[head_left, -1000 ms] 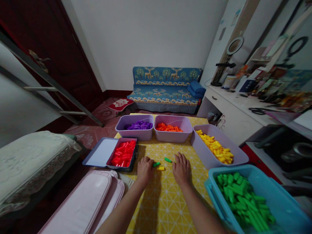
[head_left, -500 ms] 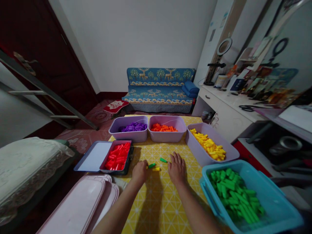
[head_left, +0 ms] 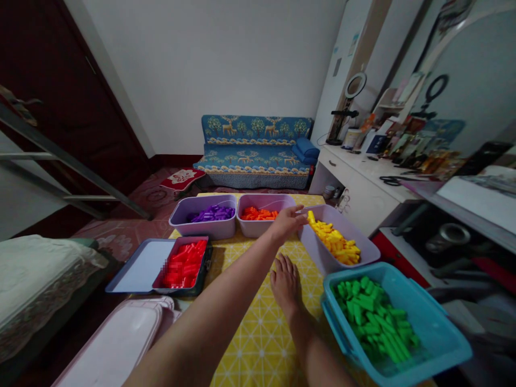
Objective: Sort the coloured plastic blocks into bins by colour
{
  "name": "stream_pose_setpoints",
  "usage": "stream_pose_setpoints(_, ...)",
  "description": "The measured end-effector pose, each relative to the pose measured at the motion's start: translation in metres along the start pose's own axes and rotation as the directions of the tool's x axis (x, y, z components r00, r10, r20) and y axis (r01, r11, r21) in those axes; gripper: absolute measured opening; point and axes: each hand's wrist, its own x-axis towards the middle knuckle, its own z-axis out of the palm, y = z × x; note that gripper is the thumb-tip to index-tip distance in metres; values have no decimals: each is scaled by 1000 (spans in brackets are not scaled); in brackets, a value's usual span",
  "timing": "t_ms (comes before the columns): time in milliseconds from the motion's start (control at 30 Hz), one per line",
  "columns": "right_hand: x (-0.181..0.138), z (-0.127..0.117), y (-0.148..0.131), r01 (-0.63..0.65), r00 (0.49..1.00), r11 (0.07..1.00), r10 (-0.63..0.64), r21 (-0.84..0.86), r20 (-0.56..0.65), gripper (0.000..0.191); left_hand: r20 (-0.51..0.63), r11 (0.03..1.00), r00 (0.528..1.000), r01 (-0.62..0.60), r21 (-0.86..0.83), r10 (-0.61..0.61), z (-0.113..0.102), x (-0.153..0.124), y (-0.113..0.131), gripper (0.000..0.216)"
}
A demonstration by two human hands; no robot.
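A: Left hand [head_left: 288, 220] was stretched out toward 1 o'clock, fingertips at the left end of the lilac bin [head_left: 317, 257], touching or just beside the topmost yellow pieces [head_left: 336, 244]. Could not tell whether it pinched 1.
B: Right hand [head_left: 285, 282] lay flat and empty, fingers spread, on the yellow surface [head_left: 262, 333] at 12 o'clock.
A: Judgement: the pieces were small, rigid plastic, light and smooth, and likely to roll. Best pinched 1 at a time across the middle, thumb against forefinger.
B: Noted. Green pieces [head_left: 374, 317] sat in the blue tub [head_left: 427, 301] at 3 o'clock.
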Motion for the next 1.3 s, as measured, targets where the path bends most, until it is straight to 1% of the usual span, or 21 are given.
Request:
stream_pose_setpoints(33,0,0,0,-3,1000,1000,3,5,-2,43,-19,998,998,-53,38,54,-4,-2,-3,48)
stream_pose_setpoints(67,1,1,0,-7,1000,1000,7,12,-6,43,-52,989,994,-93,115,99,-12,-7,-10,44)
stream_pose_setpoints(100,1,3,0,-9,1000,1000,10,19,-11,42,-100,966,986,-105,235,132,-22,-16,-21,37)
stream_pose_setpoints(133,2,4,0,-12,1000,1000,12,26,-12,42,-175,913,970,-85,399,167,-35,-26,-34,29)
stream_pose_setpoints(167,2,6,0,-14,1000,999,15,31,-8,41,-233,888,957,-51,457,175,-48,-39,-48,23)
stream_pose_setpoints(267,3,8,0,-29,999,999,28,31,16,41,-355,841,915,32,540,193,-86,-84,-91,17)
stream_pose_setpoints(333,3,7,0,-37,999,999,37,23,24,42,-388,820,898,57,569,206,-103,-112,-116,15)
stream_pose_setpoints(367,3,6,0,-37,999,999,36,20,25,43,-364,801,903,37,597,230,-108,-124,-127,15)
stream_pose_setpoints(433,3,4,-1,-33,999,999,33,12,29,44,-224,722,928,-66,689,298,-113,-142,-146,22)
stream_pose_setpoints(500,2,3,-1,-26,999,1000,26,5,33,44,-121,647,938,-128,752,326,-112,-153,-161,29)
stream_pose_setpoints(533,2,2,-1,-22,999,1000,22,3,34,44,-104,621,937,-135,772,333,-111,-156,-168,30)
stream_pose_setpoints(600,2,2,-2,-14,999,1000,14,0,37,44,-115,592,927,-130,795,358,-108,-158,-179,27)
stream_pose_setpoints(733,3,1,-2,-14,999,1000,14,-7,41,44,-189,610,888,-122,783,419,-105,-155,-192,17)
stream_pose_setpoints(833,3,2,-3,-11,999,1000,11,-11,37,43,-201,613,875,-130,779,440,-105,-154,-193,15)
stream_pose_setpoints(933,3,4,-2,-11,1000,1000,12,-15,29,43,-225,625,865,-123,771,449,-104,-154,-193,20)
stream_pose_setpoints(1033,2,6,-1,-6,1000,1000,6,-17,17,44,-279,654,860,-81,752,428,-103,-155,-194,27)
stream_pose_setpoints(1100,2,6,0,2,1000,1000,-2,-18,8,44,-294,663,858,-69,745,420,-102,-156,-195,29)
stream_pose_setpoints(1200,2,5,0,10,1000,1000,-10,-15,-4,42,-307,644,831,-78,761,464,-100,-156,-194,26)
stream_pose_setpoints(1267,2,5,0,10,1000,1000,-10,-12,-13,42,-298,606,809,-88,791,507,-94,-152,-185,22)
stream_pose_setpoints(1300,2,6,1,9,1000,1000,-9,-11,-18,42,-283,588,808,-94,803,516,-90,-148,-177,20)
